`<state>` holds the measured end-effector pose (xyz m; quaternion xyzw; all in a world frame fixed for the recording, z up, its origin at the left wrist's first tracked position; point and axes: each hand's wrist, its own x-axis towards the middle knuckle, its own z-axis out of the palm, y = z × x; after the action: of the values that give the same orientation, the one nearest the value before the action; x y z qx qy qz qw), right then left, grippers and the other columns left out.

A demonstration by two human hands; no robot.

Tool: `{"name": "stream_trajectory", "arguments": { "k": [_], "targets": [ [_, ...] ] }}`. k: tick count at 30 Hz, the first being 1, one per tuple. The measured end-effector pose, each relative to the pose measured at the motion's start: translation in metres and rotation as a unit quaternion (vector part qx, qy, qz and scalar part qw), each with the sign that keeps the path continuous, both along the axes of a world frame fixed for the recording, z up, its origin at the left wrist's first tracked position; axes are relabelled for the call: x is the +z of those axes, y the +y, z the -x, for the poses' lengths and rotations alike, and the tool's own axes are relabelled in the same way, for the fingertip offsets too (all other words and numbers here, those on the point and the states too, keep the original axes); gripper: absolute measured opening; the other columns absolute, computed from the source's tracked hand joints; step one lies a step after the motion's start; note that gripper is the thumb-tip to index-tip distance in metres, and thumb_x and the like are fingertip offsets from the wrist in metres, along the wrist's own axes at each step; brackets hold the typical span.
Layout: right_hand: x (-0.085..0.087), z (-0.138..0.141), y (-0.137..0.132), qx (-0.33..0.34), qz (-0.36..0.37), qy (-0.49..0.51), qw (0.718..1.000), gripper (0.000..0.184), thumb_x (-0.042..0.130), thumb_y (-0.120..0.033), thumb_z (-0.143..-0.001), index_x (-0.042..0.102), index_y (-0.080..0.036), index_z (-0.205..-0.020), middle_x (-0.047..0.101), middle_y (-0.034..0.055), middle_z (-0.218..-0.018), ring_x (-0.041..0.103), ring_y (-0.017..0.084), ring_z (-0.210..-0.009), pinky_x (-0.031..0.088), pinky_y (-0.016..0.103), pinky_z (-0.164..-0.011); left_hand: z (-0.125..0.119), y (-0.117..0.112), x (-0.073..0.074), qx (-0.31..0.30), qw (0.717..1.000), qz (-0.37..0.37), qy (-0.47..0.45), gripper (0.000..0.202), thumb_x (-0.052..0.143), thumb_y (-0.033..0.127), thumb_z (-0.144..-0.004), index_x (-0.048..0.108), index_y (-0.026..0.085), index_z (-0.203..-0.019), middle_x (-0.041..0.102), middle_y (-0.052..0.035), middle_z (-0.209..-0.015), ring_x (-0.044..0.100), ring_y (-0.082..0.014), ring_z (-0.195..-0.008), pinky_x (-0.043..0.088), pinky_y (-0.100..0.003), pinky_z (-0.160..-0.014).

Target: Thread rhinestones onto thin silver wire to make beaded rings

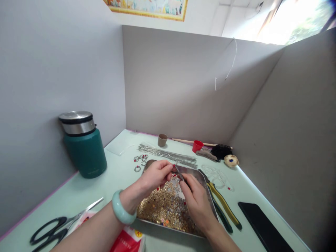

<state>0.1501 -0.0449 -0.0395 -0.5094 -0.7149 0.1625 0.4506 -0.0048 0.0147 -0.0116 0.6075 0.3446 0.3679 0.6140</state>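
Note:
A metal tray (207, 189) in front of me holds a heap of small gold and silver beads (165, 206) with a few red ones. My left hand (154, 175), with a pale green bangle (121, 208) on the wrist, hovers over the tray's far edge with fingers pinched on a small red bead. My right hand (195, 199) rests over the beads, fingers closed on a thin wire (179, 172) whose tip points to the left fingers.
Behind the tray lie a bundle of thin wires (168, 154) and a few finished bead rings (140, 160). A green flask (82, 143) stands left, scissors (60, 225) near left, pliers (223, 204) and a black phone (264, 227) right. Small cups (162, 140) sit by the partition.

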Motion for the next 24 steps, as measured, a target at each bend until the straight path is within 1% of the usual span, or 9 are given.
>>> {"name": "stream_trajectory", "arguments": {
  "k": [2, 4, 6, 9, 12, 16, 20, 24],
  "targets": [
    [0.000, 0.000, 0.000, 0.003, 0.004, 0.000, 1.000, 0.024, 0.039, -0.022, -0.091, 0.058, -0.020, -0.107, 0.060, 0.0056, -0.095, 0.055, 0.019, -0.090, 0.042, 0.028, -0.078, 0.000, 0.001, 0.000, 0.016, 0.999, -0.025, 0.033, 0.020, 0.046, 0.034, -0.083, 0.049, 0.018, -0.071, 0.046, 0.0052, -0.055, 0.035, -0.0060, -0.038, 0.029, -0.020, -0.038],
    [0.000, 0.000, 0.000, 0.006, 0.007, 0.001, 1.000, 0.025, 0.039, -0.022, -0.092, 0.058, -0.020, -0.109, 0.060, 0.0053, -0.097, 0.055, 0.019, -0.090, 0.042, 0.028, -0.078, -0.001, 0.001, 0.002, 0.022, 0.997, -0.044, 0.055, 0.018, 0.046, 0.032, -0.083, 0.052, 0.017, -0.074, 0.048, 0.0045, -0.057, 0.038, -0.0064, -0.039, 0.031, -0.021, -0.038],
    [0.000, 0.000, 0.000, 0.006, 0.009, 0.002, 1.000, 0.026, 0.039, -0.023, -0.092, 0.058, -0.020, -0.109, 0.060, 0.0050, -0.096, 0.055, 0.019, -0.090, 0.042, 0.028, -0.079, -0.001, 0.000, 0.004, 0.018, 0.997, -0.051, 0.063, 0.016, 0.046, 0.030, -0.082, 0.055, 0.016, -0.079, 0.051, 0.0033, -0.060, 0.040, -0.0068, -0.040, 0.033, -0.021, -0.038],
    [0.001, 0.000, 0.000, 0.006, 0.007, 0.004, 1.000, 0.026, 0.039, -0.023, -0.092, 0.058, -0.020, -0.109, 0.060, 0.0055, -0.097, 0.055, 0.019, -0.090, 0.042, 0.028, -0.079, -0.002, -0.001, 0.006, 0.019, 0.996, -0.061, 0.059, 0.015, 0.046, 0.025, -0.082, 0.056, 0.015, -0.077, 0.053, 0.0017, -0.062, 0.044, -0.0069, -0.042, 0.037, -0.021, -0.041],
    [0.000, 0.000, 0.000, 0.013, 0.004, 0.006, 1.000, 0.026, 0.038, -0.023, -0.092, 0.057, -0.020, -0.110, 0.060, 0.0060, -0.098, 0.054, 0.019, -0.091, 0.042, 0.029, -0.079, -0.002, 0.001, 0.003, 0.020, 0.997, -0.055, 0.050, 0.016, 0.046, 0.024, -0.082, 0.055, 0.015, -0.073, 0.053, 0.0018, -0.059, 0.048, -0.0072, -0.041, 0.039, -0.021, -0.042],
    [0.000, 0.000, -0.001, 0.020, 0.009, 0.007, 1.000, 0.025, 0.039, -0.020, -0.092, 0.056, -0.021, -0.110, 0.059, 0.0044, -0.098, 0.054, 0.018, -0.092, 0.040, 0.028, -0.079, -0.001, 0.004, -0.003, 0.011, 0.999, -0.032, 0.032, 0.023, 0.043, 0.030, -0.086, 0.052, 0.015, -0.071, 0.055, 0.0016, -0.055, 0.050, -0.0078, -0.038, 0.040, -0.022, -0.042],
    [0.000, 0.000, -0.001, 0.024, 0.016, 0.005, 1.000, 0.025, 0.039, -0.019, -0.092, 0.056, -0.021, -0.110, 0.058, 0.0039, -0.099, 0.053, 0.018, -0.092, 0.039, 0.028, -0.080, 0.000, 0.004, -0.005, -0.006, 0.999, -0.029, 0.031, 0.019, 0.045, 0.031, -0.085, 0.051, 0.016, -0.075, 0.063, -0.0016, -0.067, 0.052, -0.0072, -0.039, 0.040, -0.021, -0.041],
    [0.000, 0.000, -0.001, 0.028, 0.025, 0.004, 0.999, 0.025, 0.039, -0.019, -0.092, 0.056, -0.021, -0.110, 0.058, 0.0035, -0.099, 0.054, 0.018, -0.091, 0.039, 0.027, -0.080, 0.001, 0.005, -0.005, -0.012, 0.998, -0.033, 0.058, 0.017, 0.045, 0.030, -0.085, 0.052, 0.016, -0.080, 0.065, -0.0036, -0.071, 0.053, -0.0074, -0.039, 0.040, -0.021, -0.040]
  ]
}}
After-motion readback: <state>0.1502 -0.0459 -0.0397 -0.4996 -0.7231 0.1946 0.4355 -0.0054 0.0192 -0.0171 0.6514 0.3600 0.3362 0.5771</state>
